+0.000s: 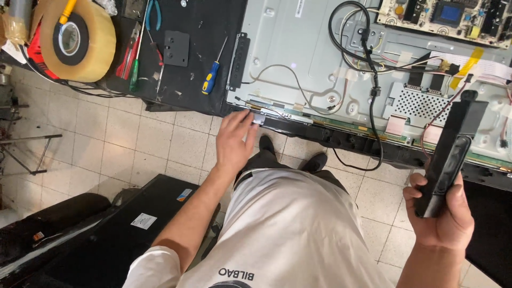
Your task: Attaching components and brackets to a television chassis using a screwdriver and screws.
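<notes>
Nearest the camera is the person's white shirt (288, 229), with both arms reaching out from it toward an opened flat-screen television (320, 64) that lies face down on the worktop (186, 80), its metal back plate bared so the boards and cables can be got at; the right hand (445, 213), near and to the right, is clenched around the lower end of a long black speaker bar (450, 154), fingers wrapped round its body and thumb along its side, holding it upright and clear of the set, a thin red wire (434, 114) appearing to run from it back to the chassis; the left hand (234, 138) stretches to the near edge of the television, fingers loosely spread and bent, the tips resting on a small pale strip (256, 118) at the frame's edge, touching rather than gripping, so that its grip reads as open; farther left on the worktop lie a blue-and-yellow screwdriver (212, 74), a black mounting plate (176, 48), pliers with blue handles (153, 13) and a large roll of brown tape (77, 40), all within reach; below, a tiled floor (133, 144) and a dark panel (106, 234) leaning at the near left.
</notes>
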